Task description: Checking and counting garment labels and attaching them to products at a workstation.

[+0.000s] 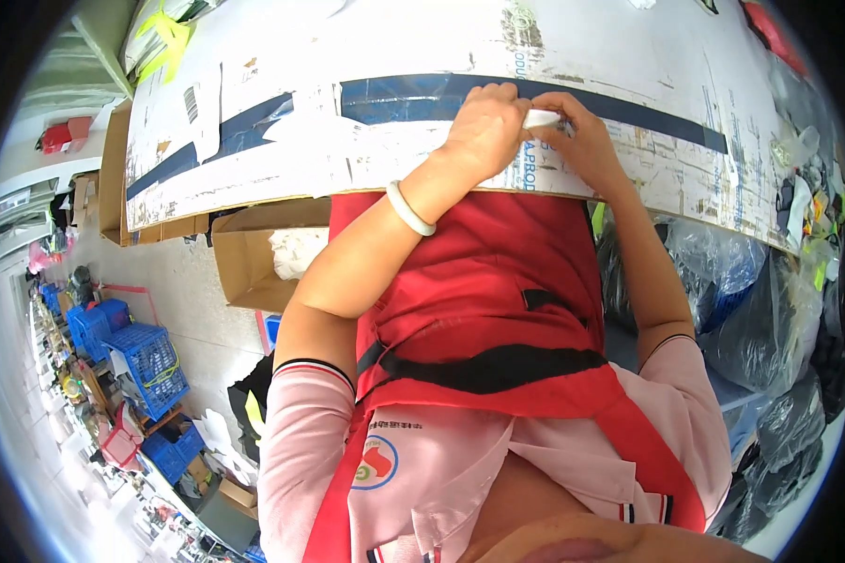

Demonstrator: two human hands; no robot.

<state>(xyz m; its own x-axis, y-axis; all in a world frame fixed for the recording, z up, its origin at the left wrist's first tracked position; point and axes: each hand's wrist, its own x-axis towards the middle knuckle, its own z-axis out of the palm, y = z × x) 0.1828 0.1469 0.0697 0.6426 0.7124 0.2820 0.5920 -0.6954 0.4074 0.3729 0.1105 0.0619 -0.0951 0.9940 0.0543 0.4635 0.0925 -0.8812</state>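
Note:
Over the near part of a worn white cardboard-covered table (629, 56), both my hands meet close together. My left hand (491, 122) is closed, its fingers curled round one end of a small white piece (541, 119); whether this is rolled cloth or something stiffer I cannot make out. At its other end, the bent thumb and fingers of my right hand (582, 136) pinch it. Part of the white piece is hidden inside my fingers. A dark blue tape strip (394, 98) runs across the board beneath and beside my hands.
An open cardboard box (244, 267) with white material inside stands below the table's left edge. Blue plastic crates (148, 369) sit on the floor at left. Clear plastic bags (760, 328) are heaped at right. Neon-yellow strips (166, 42) lie at the far left corner.

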